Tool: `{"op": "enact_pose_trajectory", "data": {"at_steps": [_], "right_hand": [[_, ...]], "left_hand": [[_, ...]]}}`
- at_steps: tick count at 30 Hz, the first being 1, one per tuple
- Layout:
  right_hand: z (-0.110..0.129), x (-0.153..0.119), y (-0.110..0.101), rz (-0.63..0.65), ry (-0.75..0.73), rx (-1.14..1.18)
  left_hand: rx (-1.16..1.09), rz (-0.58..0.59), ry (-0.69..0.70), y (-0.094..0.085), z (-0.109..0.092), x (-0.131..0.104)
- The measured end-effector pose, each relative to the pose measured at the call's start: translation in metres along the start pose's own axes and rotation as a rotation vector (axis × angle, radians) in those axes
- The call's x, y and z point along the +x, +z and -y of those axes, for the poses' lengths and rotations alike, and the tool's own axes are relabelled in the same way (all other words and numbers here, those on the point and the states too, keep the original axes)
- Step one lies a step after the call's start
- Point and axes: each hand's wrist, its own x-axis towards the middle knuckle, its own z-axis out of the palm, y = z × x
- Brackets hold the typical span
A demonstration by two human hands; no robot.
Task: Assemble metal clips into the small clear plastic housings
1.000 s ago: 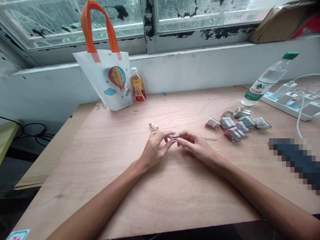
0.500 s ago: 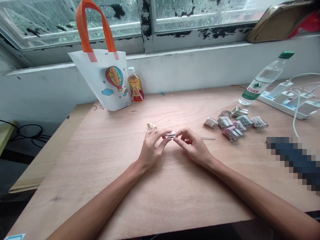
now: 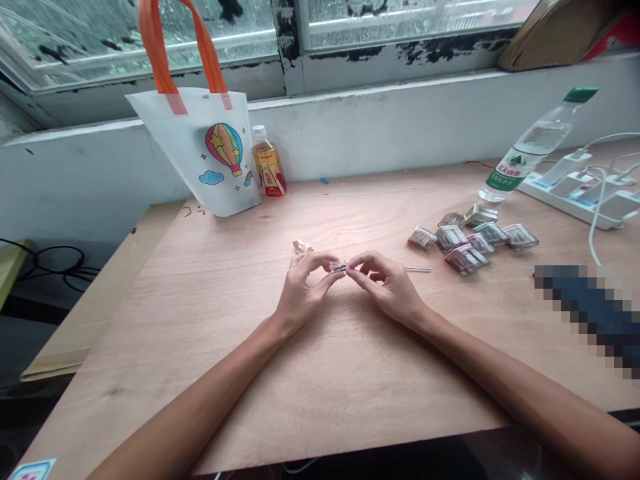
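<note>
Between the fingertips of my left hand (image 3: 307,283) and my right hand (image 3: 385,287) is a small clear pencil sharpener (image 3: 339,266) with a dark metallic strip. My left thumb and fingers pinch its left side. At its right end, my right thumb and index finger press together. A thin metal rod (image 3: 417,270) lies on the table, its left end hidden behind my right hand. Just beyond my left hand sits a cream-coloured crumpled-looking piece (image 3: 302,247), partly covered by the fingers. Several transparent tinted plastic cases, which look like sharpeners (image 3: 466,259), are heaped to the right.
A white bag (image 3: 195,153) with orange handles and an amber drink bottle (image 3: 269,163) stand at the back left. At the back right a water bottle (image 3: 525,153) leans by a power strip (image 3: 565,203) with cables. A pixelated dark object (image 3: 590,313) lies at right.
The sharpener has been tilted in my fingers, and its dark strip now slants. Both hands stay close together. The whole view has shifted slightly.
</note>
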Motion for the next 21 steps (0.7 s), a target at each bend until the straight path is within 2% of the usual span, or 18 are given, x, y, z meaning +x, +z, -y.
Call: {"op": "enact_pose_trajectory", "data": {"at_steps": [7, 13, 21], "right_hand": [[0.0004, 0.0006, 0.0001, -0.023, 0.003, 0.015], [0.0036, 0.0005, -0.0008, 0.055, 0.022, 0.056], [0.0093, 0.0036, 0.0031, 0.026, 0.19, 0.368]], "left_hand": [[-0.051, 0.029, -0.027, -0.0004, -0.0008, -0.0022], [-0.008, 0.033, -0.015, -0.0002, -0.0007, -0.0028], [0.089, -0.045, 0.012, -0.0013, 0.0021, -0.0016]]}}
